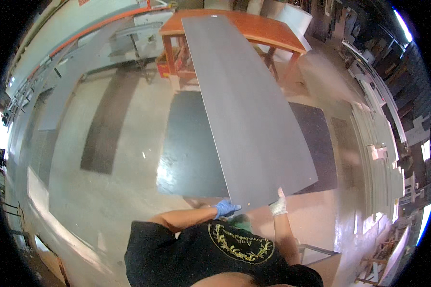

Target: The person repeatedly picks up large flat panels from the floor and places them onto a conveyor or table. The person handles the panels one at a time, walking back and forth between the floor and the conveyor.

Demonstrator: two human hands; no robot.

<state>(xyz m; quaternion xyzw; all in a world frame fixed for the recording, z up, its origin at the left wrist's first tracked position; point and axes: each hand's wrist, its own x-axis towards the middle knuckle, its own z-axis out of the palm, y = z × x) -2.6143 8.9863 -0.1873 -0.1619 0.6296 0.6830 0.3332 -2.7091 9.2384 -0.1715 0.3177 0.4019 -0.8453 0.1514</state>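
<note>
A long grey panel [254,105] stretches from just in front of me to a reddish-brown wooden table [277,33], where its far end lies over the tabletop. In a blue glove, my left hand [226,209] is closed on the near left corner of the panel. My right hand [279,204], in a whitish glove, grips the near edge farther right, its thumb on top. The fingers beneath the panel are hidden.
Under the panel's near half is a dark, flat rectangular surface [189,143]. Stacks of pale boards [376,162] line the right side. At the left stands a long machine with an orange rail [96,31]. A frame-edged box [318,256] is by my right elbow.
</note>
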